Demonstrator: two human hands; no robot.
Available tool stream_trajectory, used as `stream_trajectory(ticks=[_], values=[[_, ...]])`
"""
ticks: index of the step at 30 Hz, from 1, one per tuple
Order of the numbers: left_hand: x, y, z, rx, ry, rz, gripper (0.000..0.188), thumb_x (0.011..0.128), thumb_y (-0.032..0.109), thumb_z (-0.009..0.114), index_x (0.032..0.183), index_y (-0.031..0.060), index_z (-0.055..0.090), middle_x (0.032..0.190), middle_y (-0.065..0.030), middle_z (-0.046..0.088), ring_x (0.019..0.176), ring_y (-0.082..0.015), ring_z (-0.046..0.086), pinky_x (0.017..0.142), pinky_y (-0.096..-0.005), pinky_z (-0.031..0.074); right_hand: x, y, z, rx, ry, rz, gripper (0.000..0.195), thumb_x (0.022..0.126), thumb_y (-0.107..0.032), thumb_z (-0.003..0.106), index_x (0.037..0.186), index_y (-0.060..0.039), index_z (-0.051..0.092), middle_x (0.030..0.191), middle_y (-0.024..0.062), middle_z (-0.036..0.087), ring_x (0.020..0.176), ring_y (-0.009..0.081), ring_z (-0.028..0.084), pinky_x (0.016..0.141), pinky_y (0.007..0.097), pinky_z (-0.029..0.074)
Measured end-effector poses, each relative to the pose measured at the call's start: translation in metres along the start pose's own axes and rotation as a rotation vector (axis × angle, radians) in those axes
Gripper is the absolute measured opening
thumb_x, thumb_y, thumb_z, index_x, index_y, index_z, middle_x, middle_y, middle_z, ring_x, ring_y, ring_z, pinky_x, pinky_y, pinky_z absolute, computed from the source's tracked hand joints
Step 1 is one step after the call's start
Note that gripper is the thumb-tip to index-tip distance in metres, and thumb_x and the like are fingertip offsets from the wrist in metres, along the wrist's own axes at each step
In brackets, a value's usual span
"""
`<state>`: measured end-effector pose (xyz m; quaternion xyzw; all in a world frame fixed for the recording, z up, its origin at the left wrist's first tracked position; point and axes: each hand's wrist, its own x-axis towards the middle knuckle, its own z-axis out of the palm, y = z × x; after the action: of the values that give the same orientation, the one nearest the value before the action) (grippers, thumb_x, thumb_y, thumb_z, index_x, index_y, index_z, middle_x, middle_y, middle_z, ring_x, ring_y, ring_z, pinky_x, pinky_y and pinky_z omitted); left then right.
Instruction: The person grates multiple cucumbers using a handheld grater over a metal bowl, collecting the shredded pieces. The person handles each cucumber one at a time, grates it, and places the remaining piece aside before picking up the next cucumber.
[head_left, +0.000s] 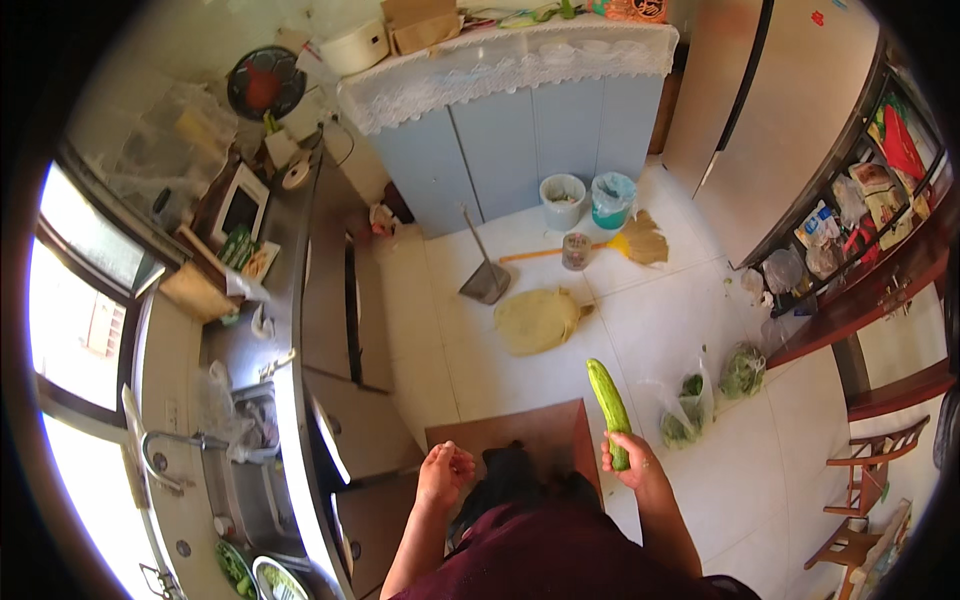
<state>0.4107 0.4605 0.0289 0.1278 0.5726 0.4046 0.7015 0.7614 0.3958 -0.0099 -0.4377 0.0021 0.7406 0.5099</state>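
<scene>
My right hand (634, 459) is wrapped around the lower end of a long green cucumber (609, 401), whose upper part points away from me over the floor. Its skin looks streaked with paler green. To the left, my left hand (447, 471) hovers in front of my body with its fingers curled in and the thumb against them; nothing shows in it. Below both hands lies a brown mat (517, 424), partly hidden by my dark clothing.
A steel sink (255, 502) and counter run along the left. On the floor ahead are a yellowish sack (536, 321), a dustpan (486, 281), a broom (641, 240) and two bins (562, 214). Bags of greens (688, 412) sit to the right, near a shelf rack (832, 240).
</scene>
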Motion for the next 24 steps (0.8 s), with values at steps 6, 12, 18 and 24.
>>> stream_trajectory(ticks=[6,12,18,24], values=[[0.107,0.021,0.089,0.126,-0.088,0.027,0.022,0.099,0.024,0.047,0.088,0.0060,0.054,0.078,-0.0091,0.062,0.066,-0.0194,0.059,0.060,-0.0344,0.050,0.068,-0.095,-0.006,-0.013,0.054,-0.033,0.024,0.088,-0.019,0.062,0.105,-0.0043,0.055,0.081,0.0085,0.058,0.062,0.0191,0.055,0.057,0.0325,0.047],[0.232,0.064,0.194,0.107,-0.063,-0.044,0.018,0.095,0.023,0.048,0.087,0.0072,0.054,0.077,-0.0073,0.060,0.068,-0.0179,0.060,0.059,-0.0318,0.050,0.118,-0.210,0.006,-0.180,0.172,-0.101,0.021,0.088,-0.017,0.064,0.099,-0.0025,0.054,0.074,0.0079,0.059,0.058,0.0177,0.058,0.054,0.0318,0.049],[0.285,0.156,0.326,0.292,-0.243,-0.026,0.021,0.098,0.029,0.050,0.093,0.0088,0.052,0.083,-0.0058,0.061,0.073,-0.0166,0.060,0.065,-0.0306,0.050,0.170,-0.318,0.051,-0.630,0.198,-0.147,0.035,0.083,-0.021,0.067,0.105,-0.0006,0.050,0.079,0.0070,0.058,0.059,0.0145,0.057,0.054,0.0297,0.048],[0.345,0.191,0.374,0.141,-0.135,-0.009,0.023,0.098,0.030,0.050,0.092,0.0090,0.054,0.083,-0.0051,0.062,0.073,-0.0160,0.059,0.066,-0.0315,0.050,0.285,-0.398,0.083,-0.873,-0.002,0.061,0.038,0.082,-0.025,0.070,0.104,-0.0003,0.051,0.079,0.0058,0.060,0.061,0.0133,0.058,0.056,0.0275,0.047]])
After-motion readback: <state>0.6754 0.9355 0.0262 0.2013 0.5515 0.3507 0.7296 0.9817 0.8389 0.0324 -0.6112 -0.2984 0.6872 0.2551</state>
